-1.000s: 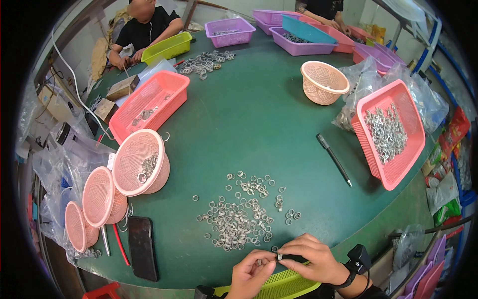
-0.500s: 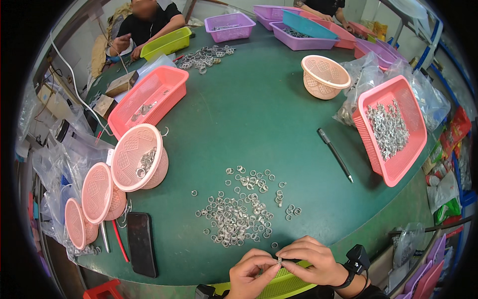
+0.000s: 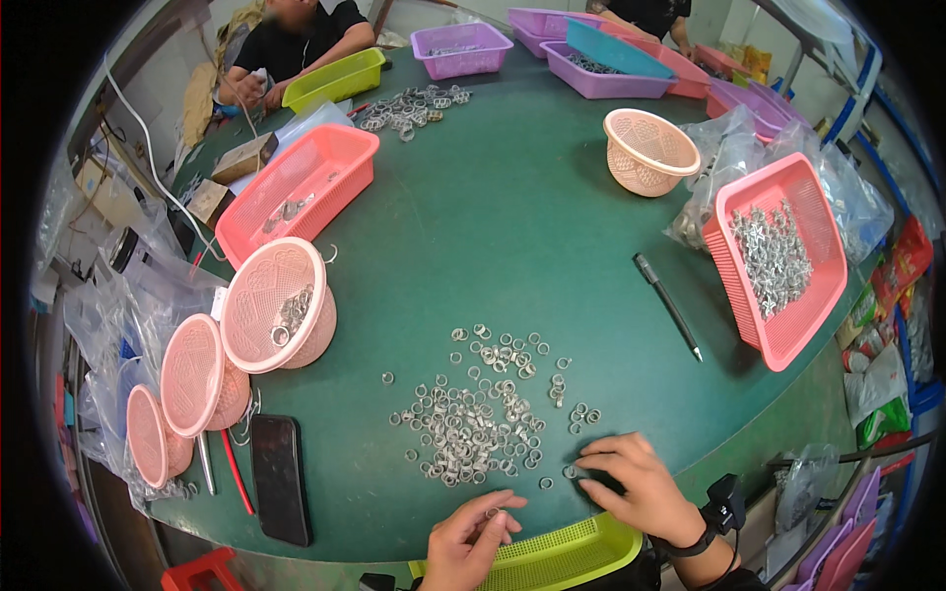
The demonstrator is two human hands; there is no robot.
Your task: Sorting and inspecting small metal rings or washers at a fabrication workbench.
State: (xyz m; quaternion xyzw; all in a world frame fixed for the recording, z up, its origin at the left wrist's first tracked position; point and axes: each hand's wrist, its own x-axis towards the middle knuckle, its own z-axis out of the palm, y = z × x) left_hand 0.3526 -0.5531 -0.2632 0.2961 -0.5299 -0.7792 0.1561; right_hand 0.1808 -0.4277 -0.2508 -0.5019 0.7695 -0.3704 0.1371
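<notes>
Small silver metal rings (image 3: 473, 424) lie in a loose heap on the green table in front of me. My left hand (image 3: 467, 542) is closed at the heap's near edge, with a small metal ring (image 3: 494, 513) between thumb and fingers. To the right, my right hand (image 3: 636, 490) reaches over the table, thumb and fingers apart. A single ring (image 3: 570, 472) sits right at its fingertips; whether they touch it I cannot tell. Under and between my hands is a lime-green perforated basket (image 3: 562, 554) at the table's edge.
Peach baskets (image 3: 276, 305) and a black phone (image 3: 280, 478) stand at left, beside a long pink basket (image 3: 305, 187). At right are a black pen (image 3: 668, 307), a pink basket of metal pieces (image 3: 724, 266) and a peach basket (image 3: 645, 158). Two people sit across the table.
My hands were together over the green basket, pinching a small metal piece. They have parted: the left moved left and down, the right up toward the rings. A ring now shows by the right fingertips.
</notes>
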